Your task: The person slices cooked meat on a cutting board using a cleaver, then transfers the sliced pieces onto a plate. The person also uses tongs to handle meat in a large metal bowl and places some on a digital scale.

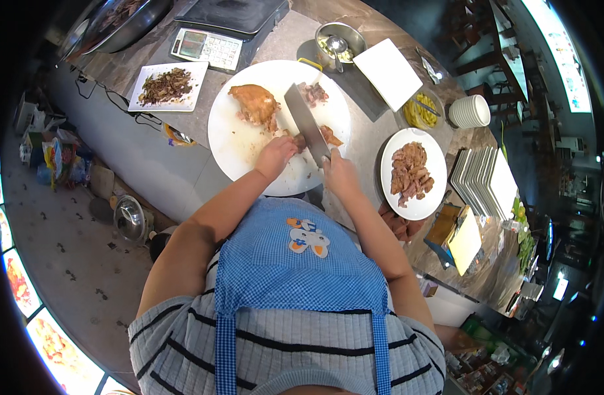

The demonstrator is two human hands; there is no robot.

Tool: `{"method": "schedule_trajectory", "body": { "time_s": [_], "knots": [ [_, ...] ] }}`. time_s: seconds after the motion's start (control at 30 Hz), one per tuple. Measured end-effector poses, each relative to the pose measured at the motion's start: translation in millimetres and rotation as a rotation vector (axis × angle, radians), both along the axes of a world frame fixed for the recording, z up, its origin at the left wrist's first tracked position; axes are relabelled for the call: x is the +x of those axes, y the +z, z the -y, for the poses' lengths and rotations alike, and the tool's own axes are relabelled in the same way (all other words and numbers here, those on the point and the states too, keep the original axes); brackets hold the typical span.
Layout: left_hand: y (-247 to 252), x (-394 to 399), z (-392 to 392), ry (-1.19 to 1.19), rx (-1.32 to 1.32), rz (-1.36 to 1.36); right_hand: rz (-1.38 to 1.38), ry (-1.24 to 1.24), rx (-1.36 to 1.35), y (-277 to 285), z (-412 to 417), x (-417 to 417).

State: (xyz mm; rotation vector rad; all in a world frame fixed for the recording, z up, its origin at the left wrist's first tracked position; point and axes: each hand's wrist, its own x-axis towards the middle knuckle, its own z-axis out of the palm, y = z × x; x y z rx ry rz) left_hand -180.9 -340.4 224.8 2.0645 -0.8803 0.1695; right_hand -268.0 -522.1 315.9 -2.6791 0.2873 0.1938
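My right hand [340, 174] grips the handle of a cleaver [306, 121], its broad blade standing over a round white cutting board [228, 148]. Just left of the blade, the fingers of my left hand [275, 157] press on a piece of cooked meat [299, 142]. A larger browned chunk of meat [255, 104] lies on the board's upper left. Right of the blade are a small browned piece [330, 135] and, farther up, some chopped bits [316, 94]. An oval white plate [414, 211] to the right holds a pile of sliced meat [411, 173].
A square plate of dark bits [198, 91] and a digital scale [229, 53] stand at the upper left. Beyond the board are a steel pot [359, 37] and an empty square plate [388, 74]. Stacked bowls [470, 112], stacked plates [502, 182] and a clipboard [464, 242] are at right.
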Motion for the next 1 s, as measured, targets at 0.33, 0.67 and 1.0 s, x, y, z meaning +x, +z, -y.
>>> {"method": "schedule_trajectory", "body": {
  "time_s": [0.33, 0.67, 1.0],
  "knots": [
    [11, 6, 12, 0.042, -0.053, 0.058, -0.068, -0.084, 0.011, -1, 5, 6],
    [-1, 13, 17, 0.020, -0.011, 0.009, 0.034, -0.172, 0.165, -4, 7, -1],
    [-8, 15, 19, 0.132, -0.034, -0.111, 0.214, -0.231, 0.386, -26, 20, -7]
  ]
}}
